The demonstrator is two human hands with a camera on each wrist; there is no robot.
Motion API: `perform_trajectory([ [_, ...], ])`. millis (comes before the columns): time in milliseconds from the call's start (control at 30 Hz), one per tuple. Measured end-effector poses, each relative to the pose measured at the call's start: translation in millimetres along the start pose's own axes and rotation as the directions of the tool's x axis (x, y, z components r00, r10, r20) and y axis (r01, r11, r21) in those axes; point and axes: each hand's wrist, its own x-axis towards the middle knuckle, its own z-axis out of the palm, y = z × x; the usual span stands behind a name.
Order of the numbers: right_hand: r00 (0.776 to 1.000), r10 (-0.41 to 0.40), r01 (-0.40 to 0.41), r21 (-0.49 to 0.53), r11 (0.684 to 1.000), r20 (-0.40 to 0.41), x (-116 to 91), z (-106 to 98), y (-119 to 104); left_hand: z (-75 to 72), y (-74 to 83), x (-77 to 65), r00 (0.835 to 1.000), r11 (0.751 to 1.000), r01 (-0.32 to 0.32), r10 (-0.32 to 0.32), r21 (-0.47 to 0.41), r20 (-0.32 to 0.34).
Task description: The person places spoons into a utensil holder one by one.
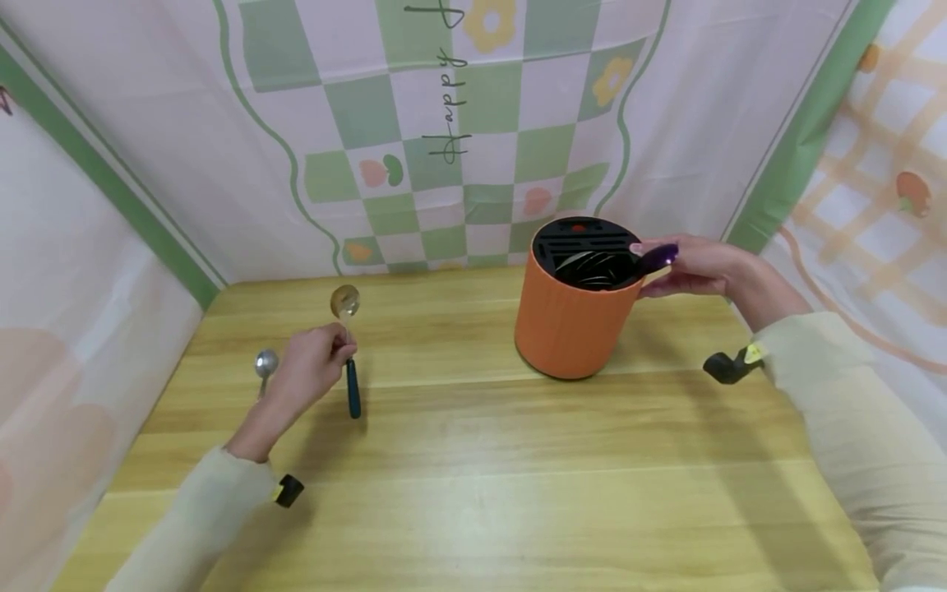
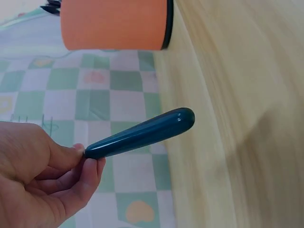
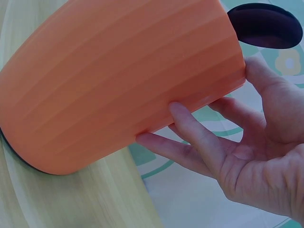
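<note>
My left hand (image 1: 307,370) pinches a spoon (image 1: 353,390) where its neck meets the glossy dark teal handle (image 2: 142,133). The spoon's round metal bowl (image 1: 344,301) points away from me, and the handle end points back. A second metal spoon (image 1: 265,362) lies on the table to the left, its handle partly hidden by that hand. On the right stands an orange utensil holder (image 1: 573,325) with a slotted black top. My right hand (image 1: 691,261) holds its right side, thumb at the rim and fingers along the ribbed wall. A dark purple, spoon-shaped head (image 1: 658,259) sticks out beside the thumb.
Dark utensils (image 1: 592,270) show inside the holder's large opening. The wooden table (image 1: 473,460) ends at a checkered cloth backdrop (image 1: 473,107), with cloth walls on both sides. A black wrist device (image 1: 728,367) juts from the right sleeve.
</note>
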Motion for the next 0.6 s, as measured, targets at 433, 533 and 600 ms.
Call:
perform_trajectory([
  [433,1.000,0.008,-0.008,0.002,1.000,-0.007,1.5,-2.3,2.2,-2.8,46.4,19.8,0.993,0.988,-0.072,0.058,-0.138,-0.101],
  [533,1.000,-0.002,0.002,-0.003,1.000,-0.005,1.5,-1.4,2.1,-2.6,55.5,24.4,0.988,0.980,-0.104,0.082,-0.170,-0.129],
  [600,1.000,-0.001,0.001,-0.001,1.000,-0.002,1.9,-0.4,2.0,-2.6,61.0,27.0,0.982,0.973,-0.133,0.104,-0.190,-0.157],
])
